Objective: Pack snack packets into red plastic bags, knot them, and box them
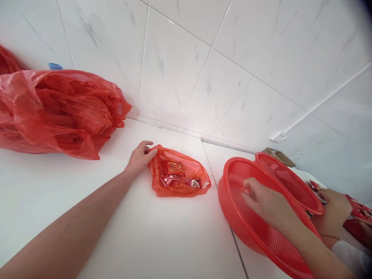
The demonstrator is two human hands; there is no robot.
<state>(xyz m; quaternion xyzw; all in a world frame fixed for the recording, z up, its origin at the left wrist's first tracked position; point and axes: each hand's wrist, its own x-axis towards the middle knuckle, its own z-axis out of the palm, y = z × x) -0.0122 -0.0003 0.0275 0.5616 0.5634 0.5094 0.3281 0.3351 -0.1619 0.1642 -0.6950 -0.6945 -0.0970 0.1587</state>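
Observation:
An open red plastic bag (pixel 186 190) lies on the white table (pixel 162 232), with a few wrapped snacks (pixel 175 167) inside. My left hand (pixel 141 157) pinches the bag's left edge between thumb and fingers. Over the front red basket (pixel 252 228) is my right hand (pixel 260 199), its fingers curled together and slightly blurred; what they hold, if anything, is too small to name.
A big heap of red plastic bags (pixel 64 112) sits at the left, near a blue ring (pixel 55 66). Behind the front basket stand a second red basket (pixel 290 180) and a cardboard box (pixel 279 156). Another person's arm (pixel 334 209) is at the right, among red packages (pixel 359 209).

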